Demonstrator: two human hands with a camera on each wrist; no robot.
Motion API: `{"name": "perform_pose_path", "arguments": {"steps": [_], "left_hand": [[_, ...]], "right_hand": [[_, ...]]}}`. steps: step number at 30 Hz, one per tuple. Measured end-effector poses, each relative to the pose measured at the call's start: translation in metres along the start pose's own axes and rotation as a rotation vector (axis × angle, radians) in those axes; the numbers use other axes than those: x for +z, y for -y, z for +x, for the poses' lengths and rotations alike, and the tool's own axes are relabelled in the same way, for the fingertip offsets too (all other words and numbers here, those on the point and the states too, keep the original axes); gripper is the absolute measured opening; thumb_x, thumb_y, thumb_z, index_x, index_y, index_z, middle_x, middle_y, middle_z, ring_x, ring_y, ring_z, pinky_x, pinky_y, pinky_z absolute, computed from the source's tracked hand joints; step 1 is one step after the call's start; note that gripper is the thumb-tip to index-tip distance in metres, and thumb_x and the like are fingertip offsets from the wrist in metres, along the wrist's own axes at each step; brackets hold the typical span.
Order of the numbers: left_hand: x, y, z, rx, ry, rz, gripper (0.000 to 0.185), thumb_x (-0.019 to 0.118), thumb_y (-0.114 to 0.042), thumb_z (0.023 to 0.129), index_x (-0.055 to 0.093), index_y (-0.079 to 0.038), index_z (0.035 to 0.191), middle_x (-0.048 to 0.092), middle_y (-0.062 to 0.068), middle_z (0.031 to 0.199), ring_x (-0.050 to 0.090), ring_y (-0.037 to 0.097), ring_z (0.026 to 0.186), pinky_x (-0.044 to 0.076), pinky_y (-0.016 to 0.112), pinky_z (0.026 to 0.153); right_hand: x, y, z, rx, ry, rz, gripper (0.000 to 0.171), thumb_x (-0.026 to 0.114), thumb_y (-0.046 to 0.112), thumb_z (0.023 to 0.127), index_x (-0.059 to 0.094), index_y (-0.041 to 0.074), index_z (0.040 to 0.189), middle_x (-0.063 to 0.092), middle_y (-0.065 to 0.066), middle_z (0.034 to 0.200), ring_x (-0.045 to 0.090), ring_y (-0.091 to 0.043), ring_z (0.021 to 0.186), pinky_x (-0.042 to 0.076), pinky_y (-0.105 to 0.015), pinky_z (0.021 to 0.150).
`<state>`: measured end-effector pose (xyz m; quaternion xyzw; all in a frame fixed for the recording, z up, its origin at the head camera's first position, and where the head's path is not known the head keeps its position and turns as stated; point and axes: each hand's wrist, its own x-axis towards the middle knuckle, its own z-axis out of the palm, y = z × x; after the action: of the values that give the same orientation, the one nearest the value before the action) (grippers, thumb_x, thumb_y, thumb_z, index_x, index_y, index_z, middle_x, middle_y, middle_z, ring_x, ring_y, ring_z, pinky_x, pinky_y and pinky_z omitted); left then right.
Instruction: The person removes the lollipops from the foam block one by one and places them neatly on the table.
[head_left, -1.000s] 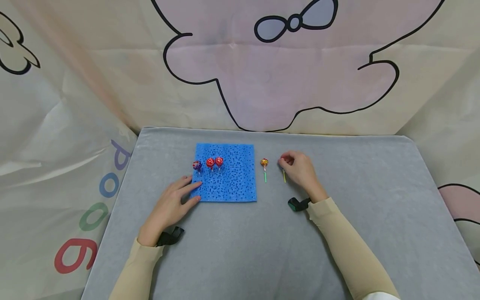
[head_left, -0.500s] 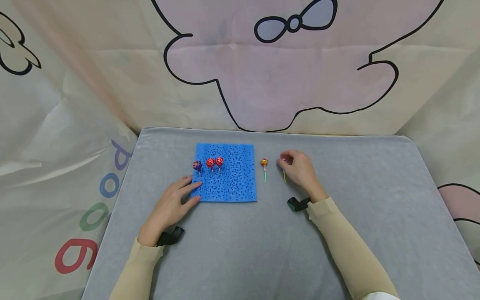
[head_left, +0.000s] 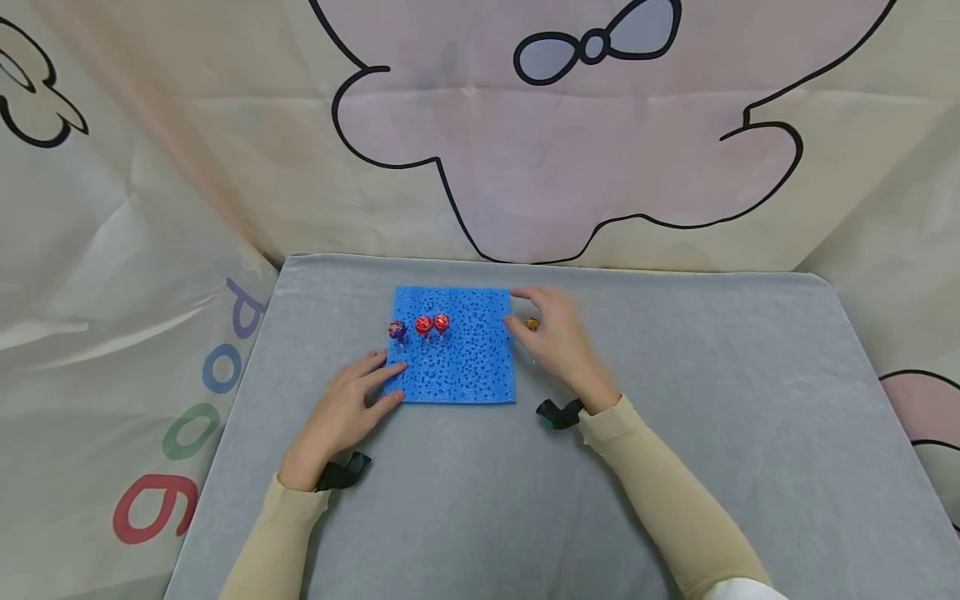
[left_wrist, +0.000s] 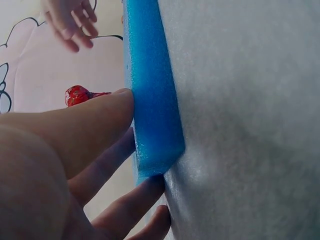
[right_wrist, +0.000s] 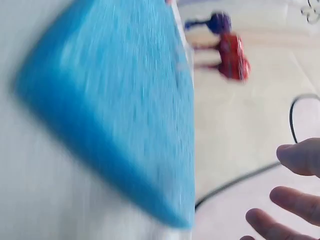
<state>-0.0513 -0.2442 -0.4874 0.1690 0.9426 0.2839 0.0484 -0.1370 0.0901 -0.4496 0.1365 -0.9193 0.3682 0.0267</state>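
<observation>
Left hand: your left hand (head_left: 341,412) lies flat with the fingers straight and spread. The tips rest on the near-left corner of the blue foam pad (head_left: 465,367). In the left wrist view the thumb (left_wrist: 95,120) sits against the pad's upper edge and the other fingers touch its side. It grips nothing. The flat press looks meant to pin the light pad to the grey table (head_left: 675,417) so it cannot slide.

Right hand: your right hand (head_left: 557,342) hovers just beside the pad's right edge and is blurred. In the right wrist view the fingertips (right_wrist: 300,157) look apart, but the palm is hidden, so you cannot tell whether it carries anything.

Orange lollipop: the orange lollipop (head_left: 532,323) lies on the table touching or just under your right fingers. Only its head and a speck of green stick show. It is between the hand and the pad.

Standing sweets: the purple lollipop (head_left: 397,330) stands at the pad's left edge. The left red lollipop (head_left: 423,324) and the right red lollipop (head_left: 442,322) stand just beside it in a row. They are upright, probably because the foam grips their sticks.

Pad position: it lies flat on the table, towards the far side, left of centre.

Backdrop: a printed cloth (head_left: 570,167) hangs behind the table.
</observation>
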Motion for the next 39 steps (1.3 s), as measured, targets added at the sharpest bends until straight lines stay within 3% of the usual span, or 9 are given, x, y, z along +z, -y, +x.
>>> {"name": "perform_pose_path", "arguments": {"steps": [15, 30, 39], "left_hand": [[0.001, 0.0, 0.002, -0.013, 0.012, 0.009, 0.051, 0.075, -0.028, 0.098, 0.064, -0.014, 0.145, 0.05, 0.022, 0.157, 0.041, 0.046, 0.149, 0.032, 0.068, 0.119], [0.002, 0.002, 0.001, -0.01, 0.013, 0.009, 0.05, 0.074, -0.027, 0.098, 0.063, -0.014, 0.146, 0.05, 0.021, 0.158, 0.041, 0.046, 0.149, 0.032, 0.068, 0.119], [0.002, 0.002, 0.002, -0.013, 0.013, 0.007, 0.05, 0.074, -0.027, 0.098, 0.064, -0.014, 0.145, 0.05, 0.021, 0.157, 0.041, 0.046, 0.149, 0.033, 0.068, 0.119]], "right_hand": [[0.054, 0.043, 0.013, -0.101, 0.128, 0.034, 0.048, 0.073, 0.027, 0.099, 0.063, 0.009, 0.143, 0.063, -0.009, 0.146, 0.054, -0.03, 0.136, 0.043, -0.052, 0.115], [0.067, 0.052, 0.012, -0.123, 0.11, 0.085, 0.039, 0.071, 0.021, 0.1, 0.068, 0.008, 0.137, 0.07, -0.008, 0.136, 0.061, -0.028, 0.124, 0.048, -0.05, 0.109], [0.07, 0.05, 0.013, -0.125, 0.075, 0.083, 0.034, 0.07, 0.022, 0.101, 0.071, 0.007, 0.131, 0.074, -0.008, 0.131, 0.064, -0.027, 0.121, 0.042, -0.054, 0.115]]}}
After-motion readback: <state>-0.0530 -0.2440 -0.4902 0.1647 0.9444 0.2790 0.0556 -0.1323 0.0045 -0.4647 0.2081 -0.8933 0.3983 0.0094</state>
